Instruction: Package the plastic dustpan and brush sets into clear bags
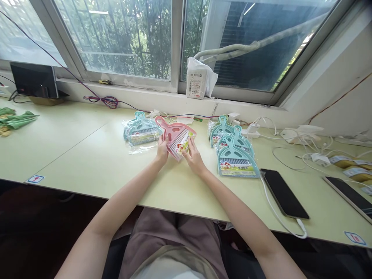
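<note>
A pink dustpan [176, 129] with a white-bristled brush [178, 142] and a colourful label card [185, 142] is tilted up above the table in front of me. My left hand [162, 149] is closed round its left edge below the handle. Against the label on the right side lie the fingers of my right hand [194, 155], gripping that edge. Close by on the left, a teal dustpan set in clear wrap [142, 130] rests on the table. Several wrapped teal dustpan sets [236, 157] overlap in a row to the right.
A phone [283, 193] with a white cable lies at the right, near another dark device [350, 195]. White chargers and cables [319, 159] run along the back right. A tablet [35, 80] stands at the far left by green items [21, 120]. A box [196, 83] sits on the sill.
</note>
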{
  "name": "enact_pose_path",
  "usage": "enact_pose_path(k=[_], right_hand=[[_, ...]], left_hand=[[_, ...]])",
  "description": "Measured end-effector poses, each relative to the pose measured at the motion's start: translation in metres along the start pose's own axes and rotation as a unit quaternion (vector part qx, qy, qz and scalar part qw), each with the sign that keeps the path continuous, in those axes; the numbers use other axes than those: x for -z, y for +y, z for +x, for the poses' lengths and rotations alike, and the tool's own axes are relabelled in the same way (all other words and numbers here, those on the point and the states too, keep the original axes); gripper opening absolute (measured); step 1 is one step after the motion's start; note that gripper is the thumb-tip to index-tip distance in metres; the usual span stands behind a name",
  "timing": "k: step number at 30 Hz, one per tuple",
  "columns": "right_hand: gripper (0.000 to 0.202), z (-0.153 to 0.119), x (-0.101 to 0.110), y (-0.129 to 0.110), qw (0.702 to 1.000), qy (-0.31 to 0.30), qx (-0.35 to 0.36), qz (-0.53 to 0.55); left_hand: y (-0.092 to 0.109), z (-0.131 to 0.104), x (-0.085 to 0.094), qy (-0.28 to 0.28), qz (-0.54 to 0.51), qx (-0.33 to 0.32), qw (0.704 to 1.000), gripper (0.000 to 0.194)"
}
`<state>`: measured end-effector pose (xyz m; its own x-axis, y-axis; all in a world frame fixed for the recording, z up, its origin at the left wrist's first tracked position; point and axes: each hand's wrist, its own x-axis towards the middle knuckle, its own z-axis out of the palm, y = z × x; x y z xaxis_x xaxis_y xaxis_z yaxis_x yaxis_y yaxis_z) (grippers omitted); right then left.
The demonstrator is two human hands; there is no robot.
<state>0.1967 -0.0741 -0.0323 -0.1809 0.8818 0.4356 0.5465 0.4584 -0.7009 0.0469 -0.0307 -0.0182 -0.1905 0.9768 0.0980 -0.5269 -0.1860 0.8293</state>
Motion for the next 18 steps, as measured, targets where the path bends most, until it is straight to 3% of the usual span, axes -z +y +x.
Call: enact_pose_path(k=[8, 12, 18], right_hand=[[0.070, -0.003, -0.005, 0.008, 0.980, -0.115, 0.008, -0.160], [0.069, -0.001, -0.007, 0.013, 0.980, -0.071, -0.006, -0.187], [0.070, -0.001, -0.009, 0.009, 0.989, -0.023, -0.020, -0.146]], left_hand=[[-0.003, -0.005, -0.005, -0.034, -0.025, 0.007, 0.999, 0.022], [-0.006, -0.009, -0.006, -0.042, -0.059, 0.046, 0.996, 0.024], [-0.019, -0.017, -0.011, -0.063, -0.105, 0.060, 0.991, 0.032]])
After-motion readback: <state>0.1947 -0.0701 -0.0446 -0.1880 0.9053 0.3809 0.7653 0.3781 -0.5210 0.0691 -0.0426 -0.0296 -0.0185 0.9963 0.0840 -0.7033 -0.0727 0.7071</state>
